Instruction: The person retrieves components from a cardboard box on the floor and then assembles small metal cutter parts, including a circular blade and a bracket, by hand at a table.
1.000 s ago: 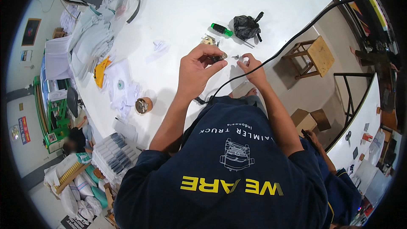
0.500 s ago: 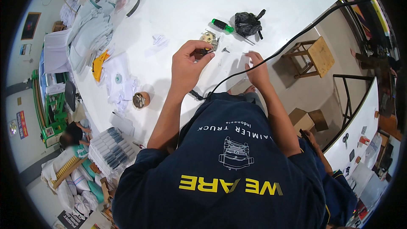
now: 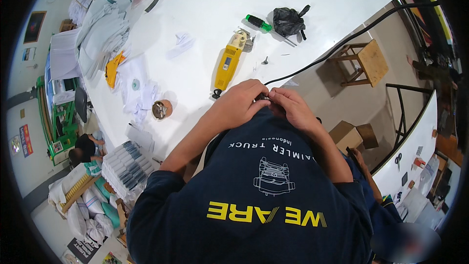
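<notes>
My left hand and my right hand meet close to my chest, at the near edge of the white table. Their fingertips pinch one small dark part between them; most of it is hidden by the fingers. A yellow hand-held power tool lies on the table just beyond my left hand, untouched. A black cable runs from near my hands toward the upper right. A small screw-like piece sits to the right of the tool.
A green-capped item and a black bag lie farther back. A small round tin sits left, near white cloth piles. A wooden stool and cardboard box stand right of the table. Another person crouches at left.
Both hands have pulled back from the table toward my body and closed together. My left hand has left the spot by the yellow tool, which now lies in full view.
</notes>
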The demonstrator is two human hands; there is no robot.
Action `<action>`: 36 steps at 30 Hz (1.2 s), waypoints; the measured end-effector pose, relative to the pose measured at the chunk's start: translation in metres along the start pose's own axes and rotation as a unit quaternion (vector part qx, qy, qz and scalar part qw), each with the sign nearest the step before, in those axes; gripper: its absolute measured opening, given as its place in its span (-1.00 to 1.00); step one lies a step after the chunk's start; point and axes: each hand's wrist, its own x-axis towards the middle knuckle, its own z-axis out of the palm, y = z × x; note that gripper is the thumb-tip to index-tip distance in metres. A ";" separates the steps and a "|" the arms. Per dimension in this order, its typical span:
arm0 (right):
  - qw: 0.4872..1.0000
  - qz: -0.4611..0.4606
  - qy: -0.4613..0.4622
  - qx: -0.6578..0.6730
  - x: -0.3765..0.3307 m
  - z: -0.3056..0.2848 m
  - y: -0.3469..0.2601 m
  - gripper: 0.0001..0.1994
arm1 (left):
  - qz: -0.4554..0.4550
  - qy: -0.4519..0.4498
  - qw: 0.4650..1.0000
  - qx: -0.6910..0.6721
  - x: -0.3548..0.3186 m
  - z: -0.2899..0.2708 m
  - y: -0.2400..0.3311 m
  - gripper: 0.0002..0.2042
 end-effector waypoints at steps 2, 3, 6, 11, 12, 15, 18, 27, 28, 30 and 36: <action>0.999 0.002 -0.005 -0.048 -0.004 0.002 0.001 -0.63 | -0.005 -0.020 1.000 0.003 -0.006 0.003 0.003 -0.83; 0.996 -0.008 -0.008 -0.088 -0.009 0.004 0.000 -0.63 | -0.007 -0.032 0.999 0.008 -0.009 0.004 0.005 -0.82; 0.982 -0.049 -0.041 -0.177 -0.026 0.010 -0.015 -0.65 | 0.009 -0.077 0.997 0.010 -0.018 0.005 0.010 -0.82; 0.977 -0.068 -0.080 -0.184 -0.041 0.022 -0.015 -0.68 | 0.024 -0.175 0.984 -0.018 -0.028 -0.003 0.016 -0.80; 0.977 -0.053 -0.088 -0.187 -0.043 0.024 -0.017 -0.69 | 0.011 -0.185 0.982 -0.031 -0.032 -0.001 0.016 -0.80; 0.972 -0.056 -0.087 -0.213 -0.046 0.026 -0.016 -0.70 | -0.007 -0.190 0.980 -0.062 -0.037 0.000 0.015 -0.79; 0.954 -0.080 -0.091 -0.274 -0.048 0.030 -0.023 -0.70 | -0.031 -0.189 0.977 -0.098 -0.044 0.002 0.014 -0.77; 0.889 -0.186 -0.077 -0.413 -0.045 0.038 -0.035 -0.80 | -0.121 -0.177 0.942 -0.259 -0.051 0.005 -0.006 -0.72; 0.877 -0.193 -0.071 -0.435 -0.045 0.040 -0.040 -0.82 | -0.127 -0.179 0.934 -0.280 -0.049 0.002 -0.005 -0.71; 0.848 -0.227 -0.060 -0.474 -0.044 0.041 -0.047 -0.86 | -0.153 -0.184 0.904 -0.354 -0.046 -0.003 -0.001 -0.70; 0.761 -0.349 -0.059 -0.543 -0.037 0.034 -0.059 -0.86 | -0.192 -0.200 0.864 -0.421 -0.039 -0.022 0.014 -0.74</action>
